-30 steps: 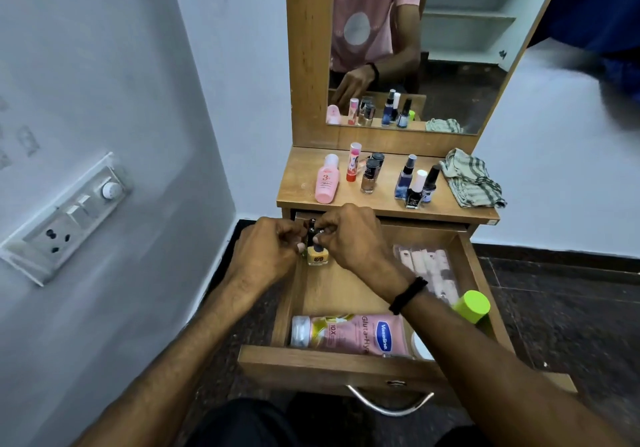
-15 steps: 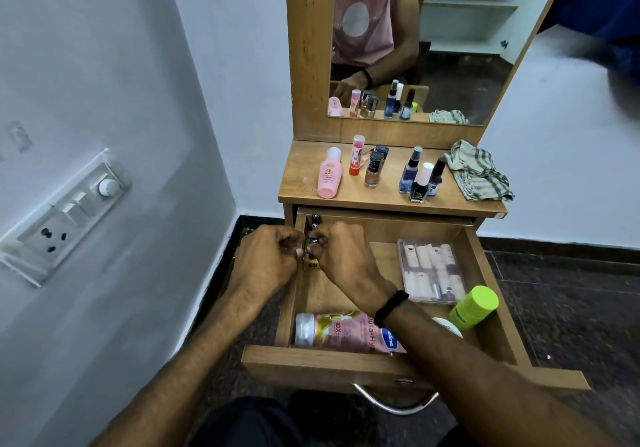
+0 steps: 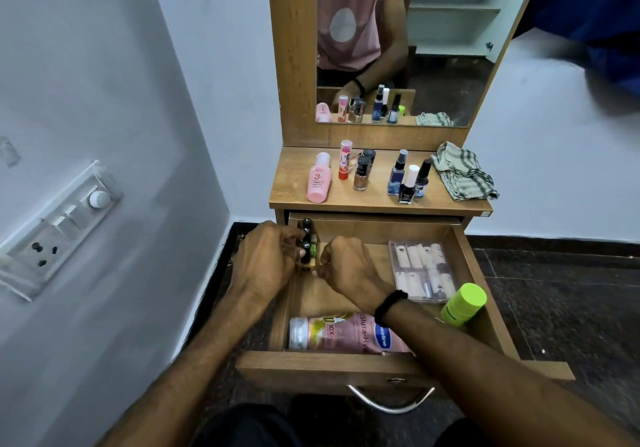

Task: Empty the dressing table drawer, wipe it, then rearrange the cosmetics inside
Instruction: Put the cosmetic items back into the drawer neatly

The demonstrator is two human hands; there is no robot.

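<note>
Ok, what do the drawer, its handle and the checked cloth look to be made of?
Drawer: wood-grain board, likely laminated, matte with printed-looking grain. Handle: bright metal, judging by its chrome-like gleam. Checked cloth: soft woven fabric, probably cotton; it lies crumpled in folds.

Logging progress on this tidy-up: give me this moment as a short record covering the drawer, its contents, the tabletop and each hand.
Drawer: drawer pulled open
Inside, front: lotion bottle lying on its side
Inside, right: clear case; green-capped container
Inside, back-left corner: black-capped bottles
Tabletop: pink bottle, nail polishes, checked cloth
Left hand: left hand grips the black-capped bottles
Right hand: right hand has its fingers curled beside them; grip unclear
</note>
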